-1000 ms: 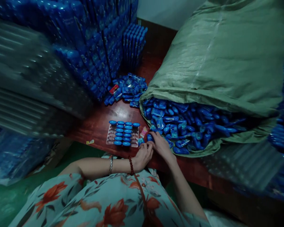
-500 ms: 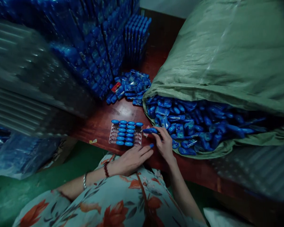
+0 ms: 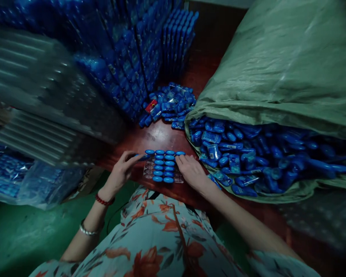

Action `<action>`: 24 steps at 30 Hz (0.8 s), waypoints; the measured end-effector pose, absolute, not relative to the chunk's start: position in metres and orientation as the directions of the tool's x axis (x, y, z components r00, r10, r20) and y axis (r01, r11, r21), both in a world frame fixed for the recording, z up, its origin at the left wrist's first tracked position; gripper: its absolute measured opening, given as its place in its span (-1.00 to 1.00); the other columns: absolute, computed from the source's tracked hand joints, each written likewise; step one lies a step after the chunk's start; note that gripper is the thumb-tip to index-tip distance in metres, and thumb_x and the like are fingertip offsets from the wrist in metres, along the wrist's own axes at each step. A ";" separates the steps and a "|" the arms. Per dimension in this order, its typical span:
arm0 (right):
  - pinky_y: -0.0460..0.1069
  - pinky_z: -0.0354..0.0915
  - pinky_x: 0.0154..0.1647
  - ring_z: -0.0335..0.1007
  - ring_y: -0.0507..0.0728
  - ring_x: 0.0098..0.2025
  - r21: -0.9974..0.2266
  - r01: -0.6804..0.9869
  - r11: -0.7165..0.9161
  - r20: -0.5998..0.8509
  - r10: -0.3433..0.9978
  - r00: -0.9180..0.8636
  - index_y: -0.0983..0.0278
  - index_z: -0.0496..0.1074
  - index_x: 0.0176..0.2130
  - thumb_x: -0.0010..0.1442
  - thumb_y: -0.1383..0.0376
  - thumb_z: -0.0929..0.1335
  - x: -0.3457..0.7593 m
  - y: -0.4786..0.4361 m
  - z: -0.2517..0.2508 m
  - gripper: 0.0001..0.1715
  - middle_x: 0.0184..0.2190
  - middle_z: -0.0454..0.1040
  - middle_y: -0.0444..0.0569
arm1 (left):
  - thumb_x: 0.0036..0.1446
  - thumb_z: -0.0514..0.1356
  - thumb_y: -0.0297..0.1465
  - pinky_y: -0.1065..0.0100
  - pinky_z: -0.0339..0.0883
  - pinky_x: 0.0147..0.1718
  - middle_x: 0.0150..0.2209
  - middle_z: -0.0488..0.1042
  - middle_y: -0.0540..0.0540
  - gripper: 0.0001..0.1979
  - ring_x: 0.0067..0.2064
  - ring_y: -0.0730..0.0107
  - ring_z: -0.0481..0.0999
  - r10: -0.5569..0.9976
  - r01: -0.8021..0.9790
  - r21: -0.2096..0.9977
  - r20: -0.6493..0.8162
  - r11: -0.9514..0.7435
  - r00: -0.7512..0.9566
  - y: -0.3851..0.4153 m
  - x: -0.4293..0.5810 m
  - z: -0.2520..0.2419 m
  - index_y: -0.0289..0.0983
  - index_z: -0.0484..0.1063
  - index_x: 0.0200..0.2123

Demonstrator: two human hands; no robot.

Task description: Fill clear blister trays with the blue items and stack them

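Note:
A clear blister tray [image 3: 178, 178] lies on the red-brown table [image 3: 129, 148], with several small blue oblong pieces set in its pockets. My left hand [image 3: 121, 172] sits at the tray's left edge, fingers pinched on a blue piece [image 3: 144, 157]. At the tray's right edge is my right hand [image 3: 190, 171], its fingertips pressing a blue piece [image 3: 180, 153] at the top right corner. Just right of that hand, a green woven sack [image 3: 276, 69] lies open, full of loose blue pieces [image 3: 248, 150].
Tall stacks of filled blue trays [image 3: 123, 50] stand behind the tray. A loose heap of blue pieces [image 3: 170, 104] lies at their foot. Clear ribbed empty trays [image 3: 37, 104] are piled at left, above a plastic bag [image 3: 31, 181]. The green floor [image 3: 17, 238] lies below.
My left hand has crossed from the right side to the tray's left edge with a blue piece. My right hand left the sack's mouth and came onto the tray's right corner.

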State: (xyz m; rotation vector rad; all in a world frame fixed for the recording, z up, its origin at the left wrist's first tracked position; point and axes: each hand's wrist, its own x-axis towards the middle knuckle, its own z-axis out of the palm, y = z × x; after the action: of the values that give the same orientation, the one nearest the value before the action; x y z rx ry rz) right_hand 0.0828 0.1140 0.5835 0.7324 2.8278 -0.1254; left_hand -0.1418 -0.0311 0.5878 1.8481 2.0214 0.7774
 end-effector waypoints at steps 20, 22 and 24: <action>0.00 0.33 -0.11 0.38 0.10 -0.14 -0.441 0.627 0.642 0.270 0.761 -0.590 0.22 0.36 0.02 0.24 0.44 0.16 0.148 0.068 0.536 -0.59 -0.16 0.45 0.02 | 0.18 -0.09 -0.61 0.21 0.32 -0.04 -0.14 0.39 -0.22 -0.63 -0.08 0.24 0.39 0.888 0.869 0.191 0.028 -0.456 0.460 0.016 -0.158 0.568 -0.37 0.27 0.03; 0.00 0.33 -0.12 0.39 0.08 -0.16 -0.492 0.637 0.593 0.285 0.801 -0.526 0.22 0.38 0.00 0.25 0.44 0.15 0.162 0.059 0.535 -0.60 -0.21 0.46 0.01 | 0.18 -0.09 -0.61 0.22 0.31 -0.03 -0.11 0.39 -0.22 -0.62 -0.04 0.24 0.37 0.888 0.866 0.204 0.047 -0.457 0.457 0.016 -0.160 0.564 -0.35 0.27 0.04; 0.00 0.32 -0.09 0.38 0.08 -0.16 -0.512 0.663 0.547 0.303 0.837 -0.456 0.22 0.39 -0.02 0.26 0.42 0.15 0.177 0.053 0.534 -0.62 -0.23 0.47 0.01 | 0.19 -0.09 -0.60 0.20 0.30 -0.01 -0.05 0.37 -0.23 -0.61 0.02 0.22 0.33 0.891 0.863 0.225 0.079 -0.452 0.446 0.015 -0.161 0.559 -0.34 0.26 0.07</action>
State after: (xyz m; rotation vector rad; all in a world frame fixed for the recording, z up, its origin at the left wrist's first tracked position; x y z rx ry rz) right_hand 0.1773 0.0528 0.5335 1.7115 3.2027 -0.6215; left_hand -0.1614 0.0147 0.5588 2.5394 1.5526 0.2792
